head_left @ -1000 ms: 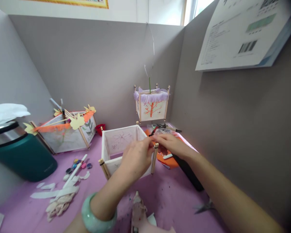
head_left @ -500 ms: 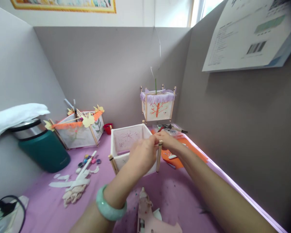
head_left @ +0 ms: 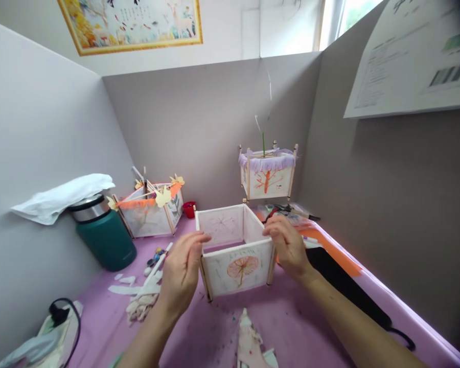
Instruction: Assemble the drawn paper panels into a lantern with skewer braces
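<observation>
A box-shaped lantern frame (head_left: 219,280) of white panels and wooden corner sticks stands in front of me, its top open. Its front panel bears an orange round flower drawing. My left hand (head_left: 182,268) is at the near left corner, fingers fairly straight over the top edge and thumb outside. At the near right corner my right hand (head_left: 289,248) has its fingers bent over the edge. The hands cover the tops of both near sticks. Close to me lies a pale pink glue gun (head_left: 250,340), nozzle pointing towards the lantern frame.
Behind stand an orange-trimmed lantern (head_left: 147,220) at left and a purple-fringed lantern (head_left: 272,179) hanging at right. A green flask (head_left: 107,245), white scraps (head_left: 132,290), a red cup (head_left: 189,209) and a power strip (head_left: 61,327) are leftward. A long black item (head_left: 348,291) lies beside an orange sheet (head_left: 331,250).
My left hand has left the near right corner for the near left one, uncovering the flowered front panel. My right hand stays at the right corner. The view has tilted and shifted left.
</observation>
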The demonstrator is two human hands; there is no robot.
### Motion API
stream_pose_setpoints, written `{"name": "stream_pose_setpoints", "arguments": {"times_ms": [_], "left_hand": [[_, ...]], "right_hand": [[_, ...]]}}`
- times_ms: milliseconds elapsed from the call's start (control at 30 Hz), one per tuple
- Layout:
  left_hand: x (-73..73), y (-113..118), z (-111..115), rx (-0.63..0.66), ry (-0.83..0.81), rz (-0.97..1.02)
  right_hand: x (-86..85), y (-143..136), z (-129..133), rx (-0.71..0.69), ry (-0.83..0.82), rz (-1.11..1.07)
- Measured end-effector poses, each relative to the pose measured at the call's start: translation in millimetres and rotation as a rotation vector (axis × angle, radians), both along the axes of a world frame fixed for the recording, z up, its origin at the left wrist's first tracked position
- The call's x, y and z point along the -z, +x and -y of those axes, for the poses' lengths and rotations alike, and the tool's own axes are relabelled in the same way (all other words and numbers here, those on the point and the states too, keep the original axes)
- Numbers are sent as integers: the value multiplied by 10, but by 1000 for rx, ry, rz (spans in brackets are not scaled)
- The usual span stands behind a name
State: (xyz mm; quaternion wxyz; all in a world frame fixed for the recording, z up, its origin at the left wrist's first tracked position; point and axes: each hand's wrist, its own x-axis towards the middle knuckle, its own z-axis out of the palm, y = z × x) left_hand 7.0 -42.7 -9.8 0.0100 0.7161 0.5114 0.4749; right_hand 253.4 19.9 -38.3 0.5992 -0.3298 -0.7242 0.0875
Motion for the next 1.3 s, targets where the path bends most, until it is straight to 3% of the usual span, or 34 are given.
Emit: {"name": "stream_pose_setpoints", "arguments": {"times_ms": [233, 400, 500, 600, 767, 933, 1167, 1300], "left_hand": [[113, 4, -134, 38, 111, -18], [67, -5, -79, 90, 66, 11], [7, -56, -119, 111, -14, 167], [-26, -120, -328, 47, -122, 386], [1, -160, -859, 102, -329, 713], [34, -153, -1018, 261, -395, 636], [36, -143, -973, 215, -398, 590], [113, -215, -996, 190, -418, 646]], "right_hand": [[25, -154, -95, 69, 3, 12], [54, -119, -115, 91, 16, 0], [72, -89, -102, 92, 33, 5], [102, -82, -99, 109, 68, -16], [155, -87, -133, 109, 123, -23], [175, -90, -169, 145, 121, 15], [175, -124, -194, 173, 113, 28], [149, -72, -166, 145, 87, 67]]}}
